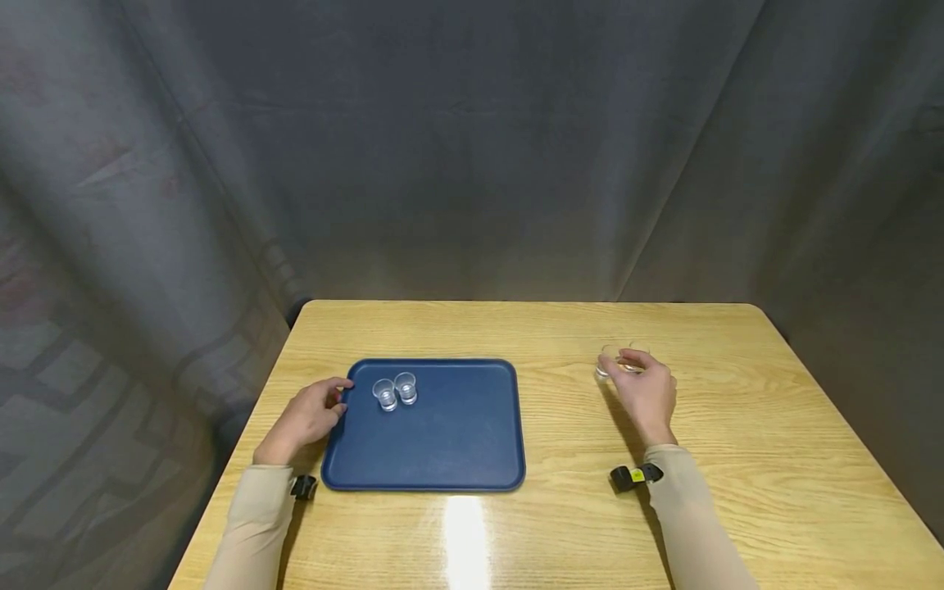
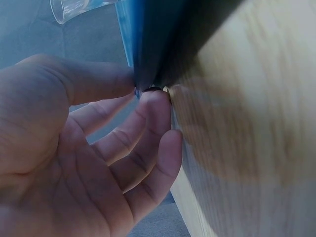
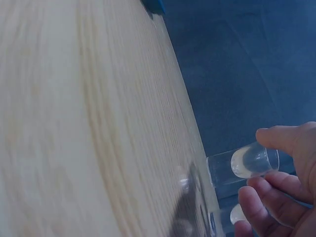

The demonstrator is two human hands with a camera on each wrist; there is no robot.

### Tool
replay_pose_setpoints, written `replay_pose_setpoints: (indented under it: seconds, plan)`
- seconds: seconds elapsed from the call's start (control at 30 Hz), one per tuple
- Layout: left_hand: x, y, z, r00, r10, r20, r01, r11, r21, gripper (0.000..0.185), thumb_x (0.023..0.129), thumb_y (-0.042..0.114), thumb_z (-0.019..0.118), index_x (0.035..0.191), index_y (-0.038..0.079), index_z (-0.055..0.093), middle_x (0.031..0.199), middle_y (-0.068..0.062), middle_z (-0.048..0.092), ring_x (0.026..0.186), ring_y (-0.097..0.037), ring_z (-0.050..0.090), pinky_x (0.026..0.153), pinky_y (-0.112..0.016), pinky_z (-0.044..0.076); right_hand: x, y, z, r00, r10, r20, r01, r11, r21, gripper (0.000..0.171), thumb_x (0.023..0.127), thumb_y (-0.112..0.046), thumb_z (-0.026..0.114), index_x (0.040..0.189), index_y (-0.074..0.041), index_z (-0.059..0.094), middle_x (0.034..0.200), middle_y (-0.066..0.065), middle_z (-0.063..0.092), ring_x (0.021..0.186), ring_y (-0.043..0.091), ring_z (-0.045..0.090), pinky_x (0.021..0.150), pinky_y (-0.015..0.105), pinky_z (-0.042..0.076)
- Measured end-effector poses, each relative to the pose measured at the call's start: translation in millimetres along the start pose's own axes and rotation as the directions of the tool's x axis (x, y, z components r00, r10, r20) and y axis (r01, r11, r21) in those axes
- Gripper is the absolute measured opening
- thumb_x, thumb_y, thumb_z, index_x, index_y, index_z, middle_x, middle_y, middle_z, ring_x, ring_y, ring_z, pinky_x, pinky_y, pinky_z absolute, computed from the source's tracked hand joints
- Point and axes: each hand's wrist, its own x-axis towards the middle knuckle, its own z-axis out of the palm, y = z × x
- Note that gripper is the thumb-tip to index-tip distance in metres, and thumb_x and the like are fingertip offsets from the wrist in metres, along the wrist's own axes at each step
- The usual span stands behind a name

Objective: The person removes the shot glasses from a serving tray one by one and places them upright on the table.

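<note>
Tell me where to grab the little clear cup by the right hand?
Pinch the small clear plastic cup around its smooth round side wall, coming from the near side where the right hand already is. It seems to stand upright on the wooden table, so the sides are free.

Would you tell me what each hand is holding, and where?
The right hand pinches a clear cup by its side wall; the left hand touches the blue tray's left edge.

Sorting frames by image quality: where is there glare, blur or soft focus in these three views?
Head view: sharp, with a bright glare streak on the table just in front of the blue tray. Left wrist view: left hand in focus, wood beside it smeared. Right wrist view: tabletop soft, clear cup fairly crisp.
</note>
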Motion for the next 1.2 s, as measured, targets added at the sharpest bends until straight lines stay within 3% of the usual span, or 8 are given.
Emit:
replay_pose_setpoints:
  seconds: [0.5,1.2]
  plan:
    - [-1.0,1.1,0.9,1.0,0.026,-0.007,-0.026,1.0,-0.003,0.041,0.1,0.004,0.065,0.141,-0.001,0.063,0.11,-0.018,0.069,0.093,-0.027,0.064,0.081,-0.046,0.054,1.7,8.6,-3.8,0.995,0.069,-0.074,-0.076,0.994,-0.083,0.056,0.091,-0.057,0.078,0.129,-0.016,0.078,0.122,0.007,0.08,0.1,0.036,0.075,0.072,0.036,0.045]
    - [-0.9,-0.6,1.5,1.0,0.029,-0.01,-0.029,1.0,-0.01,0.04,0.1,0.003,0.065,0.139,-0.001,0.064,0.103,-0.013,0.067,0.088,-0.023,0.061,0.078,-0.04,0.051,4.6,8.4,-8.1,0.993,0.098,-0.066,-0.105,0.989,-0.105,0.057,0.092,-0.059,0.076,0.129,-0.016,0.076,0.125,0.008,0.079,0.102,0.038,0.073,0.071,0.04,0.044]
